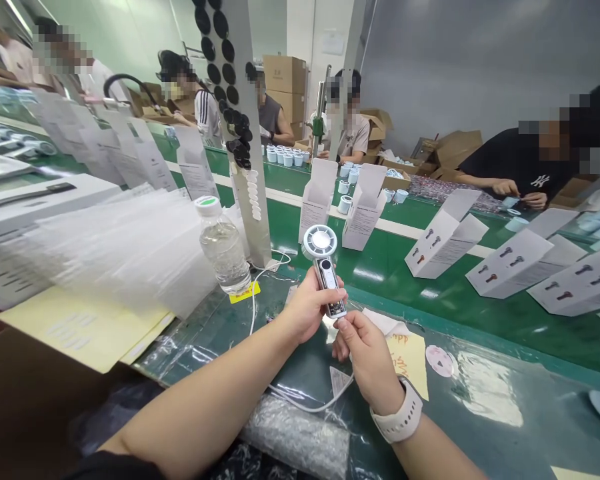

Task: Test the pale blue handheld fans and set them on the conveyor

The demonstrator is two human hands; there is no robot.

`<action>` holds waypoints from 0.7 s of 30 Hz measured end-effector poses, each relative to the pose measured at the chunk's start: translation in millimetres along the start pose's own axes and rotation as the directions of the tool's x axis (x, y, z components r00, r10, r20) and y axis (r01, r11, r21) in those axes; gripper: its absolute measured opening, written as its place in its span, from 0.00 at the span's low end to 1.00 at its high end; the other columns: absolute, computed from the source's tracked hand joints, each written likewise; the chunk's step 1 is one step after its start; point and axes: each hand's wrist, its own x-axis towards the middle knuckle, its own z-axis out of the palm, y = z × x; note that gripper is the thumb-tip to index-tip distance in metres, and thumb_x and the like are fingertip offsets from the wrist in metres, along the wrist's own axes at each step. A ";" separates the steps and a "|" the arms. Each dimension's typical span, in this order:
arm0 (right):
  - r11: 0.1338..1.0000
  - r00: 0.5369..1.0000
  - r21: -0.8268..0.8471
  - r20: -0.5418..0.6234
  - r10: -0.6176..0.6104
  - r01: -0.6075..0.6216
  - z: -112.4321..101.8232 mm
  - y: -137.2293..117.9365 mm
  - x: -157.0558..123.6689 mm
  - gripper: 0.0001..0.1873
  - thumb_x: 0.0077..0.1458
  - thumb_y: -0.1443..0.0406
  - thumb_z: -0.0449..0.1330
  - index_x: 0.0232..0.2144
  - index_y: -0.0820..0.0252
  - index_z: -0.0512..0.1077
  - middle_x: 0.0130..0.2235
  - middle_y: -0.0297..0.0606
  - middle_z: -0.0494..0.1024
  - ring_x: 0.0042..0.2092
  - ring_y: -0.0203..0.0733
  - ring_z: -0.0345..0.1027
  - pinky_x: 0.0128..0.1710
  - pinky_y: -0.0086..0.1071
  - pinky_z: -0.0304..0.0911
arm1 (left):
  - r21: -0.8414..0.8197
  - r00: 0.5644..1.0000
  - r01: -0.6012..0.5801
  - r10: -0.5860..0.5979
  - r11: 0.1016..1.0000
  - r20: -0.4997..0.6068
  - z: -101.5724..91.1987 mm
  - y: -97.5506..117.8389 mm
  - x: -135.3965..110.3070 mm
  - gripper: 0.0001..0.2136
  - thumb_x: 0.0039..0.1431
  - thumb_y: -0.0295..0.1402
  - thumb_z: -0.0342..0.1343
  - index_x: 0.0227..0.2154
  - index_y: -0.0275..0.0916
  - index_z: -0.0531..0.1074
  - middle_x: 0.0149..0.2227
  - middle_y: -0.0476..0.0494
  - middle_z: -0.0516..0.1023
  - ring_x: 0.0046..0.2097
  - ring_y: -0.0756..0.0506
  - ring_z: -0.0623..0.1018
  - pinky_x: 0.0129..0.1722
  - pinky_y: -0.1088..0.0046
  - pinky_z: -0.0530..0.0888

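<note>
Nearest, left hand (307, 307) closed around handheld fan (324, 267) body, round head up; right hand (367, 360) pinching fan's base, white watch (397, 410) on wrist. White cable (310, 407) loose across plastic-covered green mat (480, 400). Just left, water bottle (224, 247) on yellow tag (245, 292); snagged cable could tip it onto plastic sleeves (115, 247). Far right, co-worker's black shirt (515, 160) shows NY logo.

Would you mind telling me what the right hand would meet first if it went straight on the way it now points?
The right hand would first meet the lower end of the silver-and-white handheld fan, which its fingertips seem already to reach, though depth is unclear.
</note>
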 end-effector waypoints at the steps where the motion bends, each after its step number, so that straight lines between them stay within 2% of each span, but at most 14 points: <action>1: 1.000 1.000 0.011 -0.014 0.000 0.000 1.9 1.9 -0.3 0.25 0.54 0.42 0.59 0.25 0.54 0.62 0.16 0.22 0.60 0.19 0.35 0.57 0.25 0.32 0.60 | 0.019 0.999 -0.030 0.030 0.999 -0.021 0.6 -3.2 -0.6 0.22 0.38 0.26 0.66 0.38 0.40 0.65 0.32 0.53 0.72 0.30 0.51 0.73 0.35 0.70 0.69; 4: 1.000 0.999 0.013 -0.032 -0.004 0.005 5.0 3.5 -0.5 0.25 0.57 0.42 0.55 0.24 0.53 0.59 0.15 0.22 0.58 0.18 0.35 0.56 0.23 0.32 0.59 | 0.055 0.994 -0.086 0.089 0.995 -0.065 1.6 -10.4 -1.7 0.22 0.39 0.27 0.67 0.38 0.41 0.64 0.32 0.54 0.72 0.31 0.51 0.73 0.34 0.72 0.68; 6: 1.000 1.000 -0.017 -0.022 -0.018 0.018 4.6 0.2 -1.1 0.24 0.58 0.44 0.55 0.24 0.54 0.61 0.17 0.25 0.63 0.21 0.37 0.60 0.26 0.33 0.61 | 0.031 0.996 -0.066 0.068 0.997 -0.051 1.5 -10.2 -0.7 0.23 0.39 0.26 0.68 0.38 0.41 0.64 0.32 0.54 0.72 0.31 0.51 0.73 0.34 0.72 0.68; 9: 0.991 0.995 -0.098 0.010 -0.095 0.095 1.4 -7.5 -3.5 0.21 0.57 0.47 0.59 0.24 0.56 0.67 0.29 0.36 0.73 0.34 0.42 0.68 0.38 0.36 0.64 | -0.066 1.000 -0.011 0.009 0.998 -0.026 -0.2 -2.4 3.3 0.23 0.38 0.27 0.68 0.37 0.41 0.64 0.32 0.54 0.72 0.31 0.51 0.74 0.34 0.71 0.70; 11: 0.959 0.980 -0.200 0.039 -0.195 0.199 -2.7 -10.5 -4.0 0.19 0.58 0.50 0.59 0.24 0.56 0.68 0.39 0.40 0.75 0.43 0.46 0.68 0.46 0.39 0.63 | -0.111 0.998 -0.025 0.018 0.994 -0.062 -1.4 3.8 5.5 0.21 0.39 0.27 0.67 0.37 0.40 0.64 0.32 0.54 0.72 0.31 0.51 0.74 0.36 0.71 0.71; 13: 0.918 0.966 -0.303 0.025 -0.259 0.254 -9.0 -10.6 -2.0 0.16 0.61 0.52 0.55 0.27 0.55 0.69 0.45 0.43 0.74 0.50 0.49 0.67 0.51 0.42 0.62 | -0.111 0.997 -0.042 0.034 0.993 -0.075 -1.7 7.4 5.1 0.20 0.40 0.28 0.66 0.37 0.40 0.64 0.32 0.54 0.71 0.31 0.51 0.73 0.36 0.70 0.71; 15: 0.922 0.967 -0.326 -0.069 -0.246 0.211 -17.4 -9.4 2.2 0.13 0.62 0.53 0.54 0.37 0.54 0.71 0.49 0.44 0.74 0.54 0.51 0.66 0.55 0.46 0.61 | -0.083 1.000 -0.007 0.007 0.997 0.007 -0.3 6.8 1.2 0.20 0.40 0.29 0.64 0.38 0.41 0.64 0.32 0.53 0.71 0.30 0.51 0.73 0.34 0.69 0.71; 17: 0.956 0.969 -0.234 -0.126 -0.212 0.178 -25.8 -9.3 6.3 0.20 0.61 0.53 0.55 0.51 0.53 0.66 0.56 0.46 0.71 0.58 0.52 0.65 0.57 0.49 0.62 | -0.017 0.986 0.061 -0.058 0.998 0.159 2.4 2.4 -5.4 0.20 0.42 0.30 0.63 0.40 0.40 0.65 0.32 0.51 0.71 0.29 0.49 0.73 0.32 0.69 0.70; 19: 0.974 0.975 -0.096 -0.065 -0.212 0.206 -31.6 -11.3 8.2 0.30 0.60 0.54 0.56 0.62 0.50 0.55 0.61 0.46 0.68 0.61 0.52 0.63 0.58 0.50 0.63 | 0.076 0.949 0.098 -0.116 0.992 0.294 5.1 -4.3 -11.9 0.19 0.43 0.30 0.63 0.40 0.40 0.65 0.32 0.50 0.71 0.30 0.48 0.73 0.31 0.69 0.69; 21: 0.970 0.969 0.006 0.026 -0.245 0.245 -33.7 -14.6 7.9 0.37 0.60 0.56 0.57 0.66 0.48 0.46 0.63 0.46 0.67 0.62 0.51 0.63 0.58 0.50 0.63 | 0.165 0.919 0.097 -0.152 0.981 0.363 6.2 -10.8 -15.9 0.19 0.45 0.30 0.63 0.40 0.40 0.64 0.32 0.49 0.71 0.31 0.48 0.72 0.31 0.69 0.68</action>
